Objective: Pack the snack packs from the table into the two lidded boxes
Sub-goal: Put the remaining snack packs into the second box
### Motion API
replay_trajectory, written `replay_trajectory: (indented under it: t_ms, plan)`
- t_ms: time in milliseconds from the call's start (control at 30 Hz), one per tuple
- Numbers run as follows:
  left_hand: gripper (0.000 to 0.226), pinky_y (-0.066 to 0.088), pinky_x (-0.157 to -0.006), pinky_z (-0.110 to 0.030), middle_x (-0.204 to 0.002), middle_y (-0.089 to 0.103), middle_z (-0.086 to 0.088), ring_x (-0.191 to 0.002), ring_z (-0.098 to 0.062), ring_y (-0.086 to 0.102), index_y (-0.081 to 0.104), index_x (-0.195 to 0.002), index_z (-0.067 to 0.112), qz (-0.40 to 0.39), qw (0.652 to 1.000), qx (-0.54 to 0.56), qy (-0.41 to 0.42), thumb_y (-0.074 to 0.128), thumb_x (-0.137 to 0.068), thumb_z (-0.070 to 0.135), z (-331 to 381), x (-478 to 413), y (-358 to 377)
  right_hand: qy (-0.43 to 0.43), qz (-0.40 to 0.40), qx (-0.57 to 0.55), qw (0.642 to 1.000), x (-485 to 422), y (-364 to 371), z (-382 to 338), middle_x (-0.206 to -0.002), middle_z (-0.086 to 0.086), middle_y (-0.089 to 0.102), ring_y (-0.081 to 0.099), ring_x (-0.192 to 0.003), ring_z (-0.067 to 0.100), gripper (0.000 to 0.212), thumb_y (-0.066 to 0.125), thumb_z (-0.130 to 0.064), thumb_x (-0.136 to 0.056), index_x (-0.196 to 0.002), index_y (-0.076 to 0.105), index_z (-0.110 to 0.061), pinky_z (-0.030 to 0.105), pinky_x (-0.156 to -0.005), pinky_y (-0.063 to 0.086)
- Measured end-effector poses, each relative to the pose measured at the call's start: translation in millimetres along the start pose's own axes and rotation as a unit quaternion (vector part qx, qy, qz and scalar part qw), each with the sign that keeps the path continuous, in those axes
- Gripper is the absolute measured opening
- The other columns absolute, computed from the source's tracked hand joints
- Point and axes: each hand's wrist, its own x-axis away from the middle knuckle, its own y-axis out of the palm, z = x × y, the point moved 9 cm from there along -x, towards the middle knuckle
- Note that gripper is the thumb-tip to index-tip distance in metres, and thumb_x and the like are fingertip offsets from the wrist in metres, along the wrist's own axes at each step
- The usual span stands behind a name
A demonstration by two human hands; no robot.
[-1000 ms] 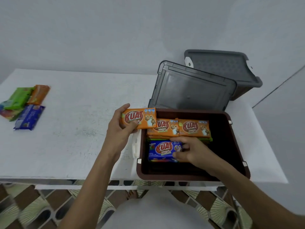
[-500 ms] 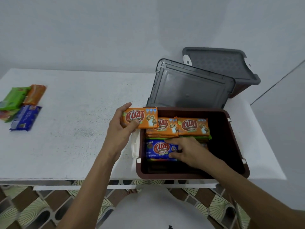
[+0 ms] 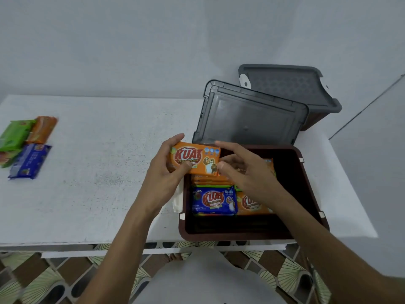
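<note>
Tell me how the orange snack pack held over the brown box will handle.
The flat orange wrapped snack pack looks fairly stiff: it lies straight between the left hand and right hand. Its glossy wrapper may be slippery. Flat-sided, it should stack, not roll, like those in the brown plastic box.

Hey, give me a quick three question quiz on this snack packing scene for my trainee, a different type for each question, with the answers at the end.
1. True or false: the left hand grips an orange pack.
2. Multiple choice: the near-left pack inside the open brown box is A green, B blue, C red.
3. Short answer: where do the unpacked packs lie?

Key: 1 true. 2 B. 3 at the left end of the white table.
</note>
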Motion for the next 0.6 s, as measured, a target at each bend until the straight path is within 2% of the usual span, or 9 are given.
replay_trajectory:
  t_ms: [167,333,500,600]
  plan:
    - [0.051,0.058,-0.084,-0.028,-0.123,0.054,0.011,-0.111,-0.011,0.060,0.045,-0.137,0.039,-0.028,0.999,0.028,-0.007,0.060,-0.093,0.018,4.6,3.7,8.0,0.015,0.004,-0.135,0.991,-3.3,10.2,-2.3,-0.117,0.005,0.064,0.068,-0.103,0.015,0.043,0.060,-0.015,-0.093,-0.134,0.050,-0.028,0.034,-0.079,0.061]
    - [0.045,0.056,-0.079,-0.019,-0.121,0.057,0.015,-0.110,-0.002,0.059,0.046,-0.135,0.040,-0.080,0.996,-0.046,0.021,0.053,-0.091,0.036,8.0,6.5,14.0,0.057,0.007,-0.199,0.978,11.7,-14.2,7.0,-0.114,0.007,0.067,0.070,-0.100,0.020,0.036,0.061,-0.015,-0.092,-0.126,0.056,-0.027,0.034,-0.074,0.061]
    - [0.034,0.043,-0.080,-0.003,-0.128,0.052,0.013,-0.114,0.007,0.049,0.053,-0.132,0.031,0.003,0.966,-0.224,0.129,0.052,-0.099,0.025,7.9,2.8,0.8,0.094,0.000,-0.128,0.987,39.0,-56.5,31.1,-0.111,-0.002,0.070,0.069,-0.101,0.015,0.034,0.061,-0.024,-0.089,-0.123,0.060,-0.029,0.031,-0.077,0.060]
    - [0.035,0.034,-0.083,0.003,-0.132,0.046,0.008,-0.116,0.010,0.042,0.054,-0.132,0.028,0.012,0.948,-0.281,0.148,0.053,-0.098,0.023,-3.6,1.4,4.1,0.122,-0.010,-0.097,0.988,55.1,-69.4,52.0,-0.111,-0.003,0.071,0.069,-0.102,0.014,0.032,0.064,-0.024,-0.086,-0.118,0.065,-0.027,0.033,-0.079,0.060]
